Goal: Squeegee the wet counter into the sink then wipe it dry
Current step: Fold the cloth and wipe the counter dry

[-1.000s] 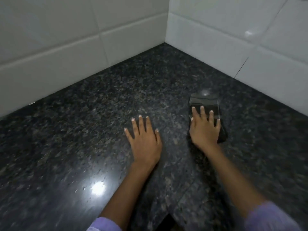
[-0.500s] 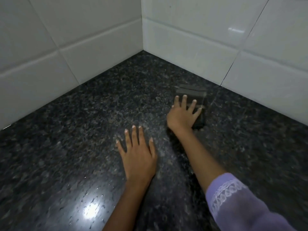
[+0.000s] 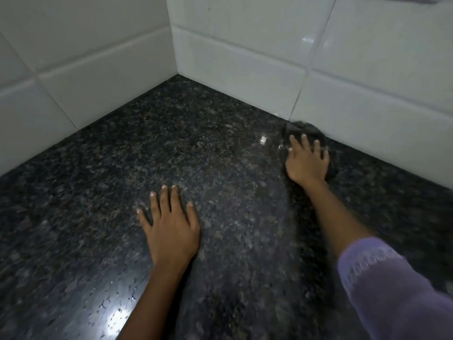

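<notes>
A dark cloth (image 3: 316,132), blurred and mostly hidden under the right hand (image 3: 307,163), lies on the counter (image 3: 196,148) against the tiled wall (image 3: 367,94). That hand presses it with fingers spread flat. The left hand (image 3: 171,231) rests flat and empty on the counter, well apart.

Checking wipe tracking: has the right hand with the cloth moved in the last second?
Yes. The right hand has pushed the dark cloth away across the counter, up against the right tiled wall.
</notes>
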